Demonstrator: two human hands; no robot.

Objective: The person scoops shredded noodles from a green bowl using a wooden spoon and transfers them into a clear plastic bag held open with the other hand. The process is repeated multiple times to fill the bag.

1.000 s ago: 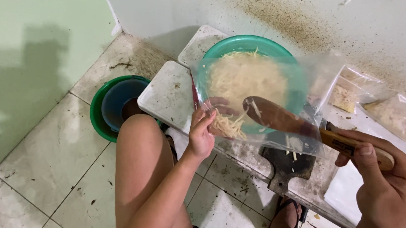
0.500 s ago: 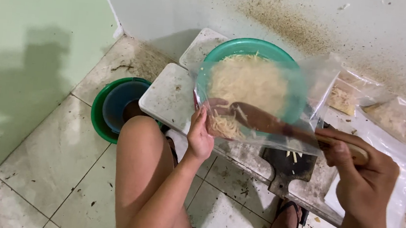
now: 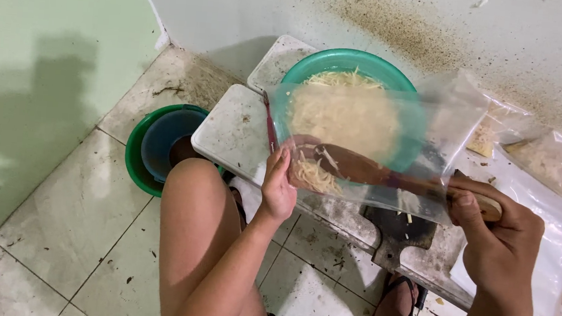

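Left hand (image 3: 277, 190) pinches the near edge of a clear plastic bag (image 3: 390, 147), keeping its mouth open over the green bowl (image 3: 316, 63) of pale shredded food (image 3: 347, 113). Right hand (image 3: 498, 243) is clenched around the handle of a wooden spoon (image 3: 368, 171). The grip is full, thumb on top.

Change since a second ago: the spoon head has gone from the bag's mouth to deep inside the bag, and the right hand has drawn closer in. A clump of shreds (image 3: 313, 174) now lies in the bag's lower corner, just beside the left fingers. Reads as a scoop being delivered into the bag; the bag holds only a little, the bowl is still heaped, so bagging looks early.

Bowl sits on a low white stone slab (image 3: 232, 130) on the tiled floor (image 3: 65, 227). Two filled bags (image 3: 552, 161) lie right of it, by the wall. Nested green and blue basins (image 3: 157, 144) stand left, beside the knee. A dark cleaver (image 3: 400, 233) lies under the bag.
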